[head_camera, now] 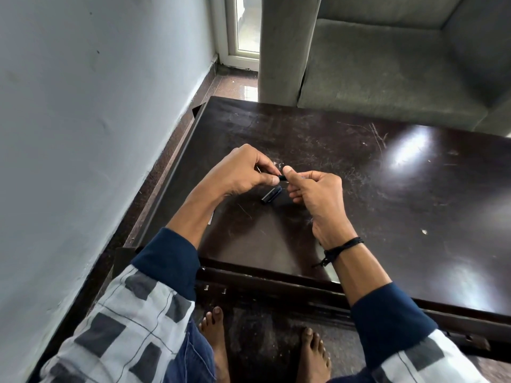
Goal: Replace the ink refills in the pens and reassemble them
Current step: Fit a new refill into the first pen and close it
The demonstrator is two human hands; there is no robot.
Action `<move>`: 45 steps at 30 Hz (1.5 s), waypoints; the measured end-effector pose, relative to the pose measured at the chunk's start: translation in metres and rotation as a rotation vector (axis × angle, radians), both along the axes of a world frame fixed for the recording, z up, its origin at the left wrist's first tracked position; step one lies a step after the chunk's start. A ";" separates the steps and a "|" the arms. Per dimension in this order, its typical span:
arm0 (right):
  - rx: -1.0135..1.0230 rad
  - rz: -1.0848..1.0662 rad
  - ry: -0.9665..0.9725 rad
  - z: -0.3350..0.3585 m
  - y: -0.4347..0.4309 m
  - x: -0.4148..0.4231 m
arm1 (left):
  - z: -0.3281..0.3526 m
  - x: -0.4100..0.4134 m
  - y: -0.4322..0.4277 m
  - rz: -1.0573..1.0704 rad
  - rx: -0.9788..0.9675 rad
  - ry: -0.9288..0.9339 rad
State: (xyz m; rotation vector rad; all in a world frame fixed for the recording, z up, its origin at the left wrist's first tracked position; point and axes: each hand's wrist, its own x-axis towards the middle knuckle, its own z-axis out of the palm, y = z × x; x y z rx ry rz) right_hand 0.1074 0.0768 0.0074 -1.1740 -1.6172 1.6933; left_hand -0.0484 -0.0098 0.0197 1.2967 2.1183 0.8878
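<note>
Both hands hold a thin black pen [282, 177] just above the dark table [387, 205]. My left hand [243, 170] pinches its left end between thumb and forefinger. My right hand [315, 189] grips the right end with curled fingers, thumb up. Only a short black stretch of the pen shows between the fingertips. Directly below the hands, a short black pen part [271, 194], probably a cap or barrel piece, lies on the table. A thin pale stick, possibly a refill [210, 218], peeks out under my left forearm.
A grey sofa [387, 73] stands behind the table. A pale wall [83, 120] runs along the left, close to the table's left edge. My bare feet [215, 341] are on the floor below the table's near edge.
</note>
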 end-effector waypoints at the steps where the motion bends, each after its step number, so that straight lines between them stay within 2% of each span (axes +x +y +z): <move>1: -0.002 0.000 0.000 0.000 0.000 0.000 | 0.000 0.000 0.000 -0.001 0.002 -0.001; 12: -0.010 -0.009 -0.034 0.002 -0.002 0.000 | 0.002 0.002 -0.001 -0.019 0.013 -0.015; 26: 0.034 0.078 0.012 0.002 -0.002 0.000 | 0.000 0.001 0.000 -0.006 -0.022 0.021; 45: 0.005 0.052 0.016 0.001 -0.001 0.000 | 0.002 0.005 0.000 0.019 -0.043 0.014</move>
